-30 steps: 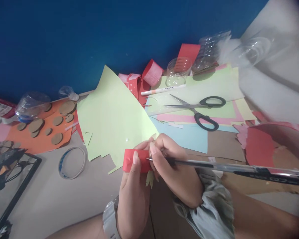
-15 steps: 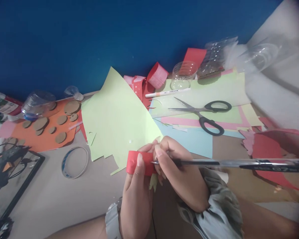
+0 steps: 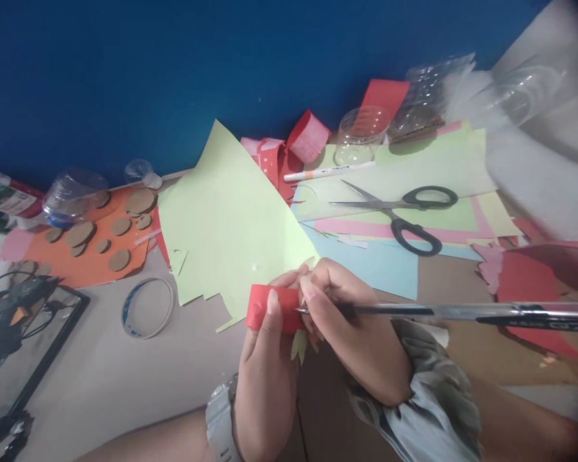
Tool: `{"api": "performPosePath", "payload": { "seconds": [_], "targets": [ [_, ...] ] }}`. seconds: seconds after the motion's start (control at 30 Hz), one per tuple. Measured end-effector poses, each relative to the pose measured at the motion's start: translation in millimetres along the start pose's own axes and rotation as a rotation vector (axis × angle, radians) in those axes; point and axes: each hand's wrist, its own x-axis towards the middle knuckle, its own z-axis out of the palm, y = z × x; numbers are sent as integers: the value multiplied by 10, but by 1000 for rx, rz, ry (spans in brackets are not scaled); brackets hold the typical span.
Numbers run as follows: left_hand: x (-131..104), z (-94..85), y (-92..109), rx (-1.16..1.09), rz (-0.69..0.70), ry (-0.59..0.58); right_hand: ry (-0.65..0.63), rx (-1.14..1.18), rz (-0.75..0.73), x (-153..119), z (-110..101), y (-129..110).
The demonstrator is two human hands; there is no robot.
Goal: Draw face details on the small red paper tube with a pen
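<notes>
"Gripping what, that left hand [image 3: 270, 366]?"

"One red paper strip [image 3: 289, 318], long axis left to right, just left of the right hand [image 3: 334, 289]."

"And the right?"

"Closed around one ballpoint pen [image 3: 414, 311], also lying left to right. Its tip is at the strip's right part; whether it touches, I cannot tell."

"Nearby?"

"Far right, one pair of black-handled scissors [image 3: 390, 205] and one white marker [image 3: 327, 172]; left, one tape roll [image 3: 126, 314]."

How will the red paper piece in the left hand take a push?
The red paper piece probably flexes easily: it looks thin and creased beside the thumb of the left hand. A hard push from the pen might dent or pierce it, since that tip looks narrow.
</notes>
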Motion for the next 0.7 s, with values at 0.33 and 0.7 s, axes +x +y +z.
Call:
{"api": "performPosePath", "payload": {
  "seconds": [0.33,0.7],
  "targets": [
    [18,28,14,-12,-11,-12,-9,-32,1,2,-3,-28],
    [10,28,24,-13,5,-27,9,-96,-62,-35,7,-16]
  ]
}}
